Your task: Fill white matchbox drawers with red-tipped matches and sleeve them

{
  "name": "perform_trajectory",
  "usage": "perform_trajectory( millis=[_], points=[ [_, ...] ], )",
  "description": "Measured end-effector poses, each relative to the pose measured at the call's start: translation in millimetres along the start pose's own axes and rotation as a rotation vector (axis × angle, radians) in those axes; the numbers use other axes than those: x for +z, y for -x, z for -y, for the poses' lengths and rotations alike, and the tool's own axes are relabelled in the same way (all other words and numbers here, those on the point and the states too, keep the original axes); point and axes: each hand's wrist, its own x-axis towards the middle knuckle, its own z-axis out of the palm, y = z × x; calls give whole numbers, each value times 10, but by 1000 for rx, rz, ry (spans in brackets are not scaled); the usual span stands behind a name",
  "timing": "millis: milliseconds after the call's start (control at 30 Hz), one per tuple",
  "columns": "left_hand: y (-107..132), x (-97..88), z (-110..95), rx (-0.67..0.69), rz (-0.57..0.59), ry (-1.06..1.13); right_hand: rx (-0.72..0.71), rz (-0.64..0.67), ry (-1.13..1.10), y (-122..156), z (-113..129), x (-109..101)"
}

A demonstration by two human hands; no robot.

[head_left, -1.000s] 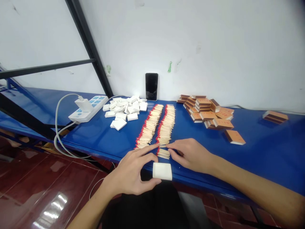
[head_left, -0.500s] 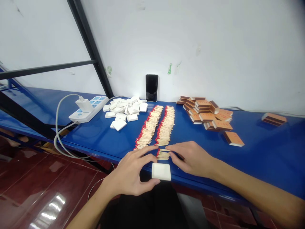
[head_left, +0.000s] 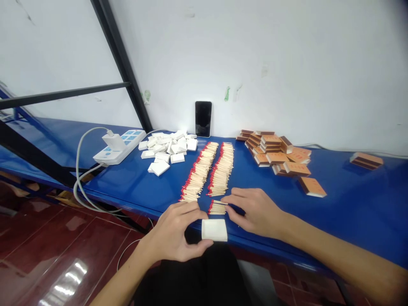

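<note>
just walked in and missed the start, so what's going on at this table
A person's left hand holds a white matchbox tray by the near edge of the blue table, with no matches visible inside. The right hand is at a small batch of matches, set apart from the right-hand match row. A left-hand match row lies beside that. Loose white trays are heaped on the left, orange matchboxes on the right.

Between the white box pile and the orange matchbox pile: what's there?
Two rows of red-tipped matches, with a phone propped against the wall behind them, in the head view.
</note>
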Motion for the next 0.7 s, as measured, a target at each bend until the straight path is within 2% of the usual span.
perform_trajectory(
  millis=[100,433,600,700],
  points=[
    [-3,3,7,-13,3,-5,9,-17,17,-3,0,3],
    [-14,-14,-14,-46,34,-35,44,61,-44,6,14,13],
    [-22,-20,-28,-64,62,-4,60,-11,-72,14,11,20],
    [-26,-34,-26,-51,72,12,82,4,-77,3,14,7]
  ],
)
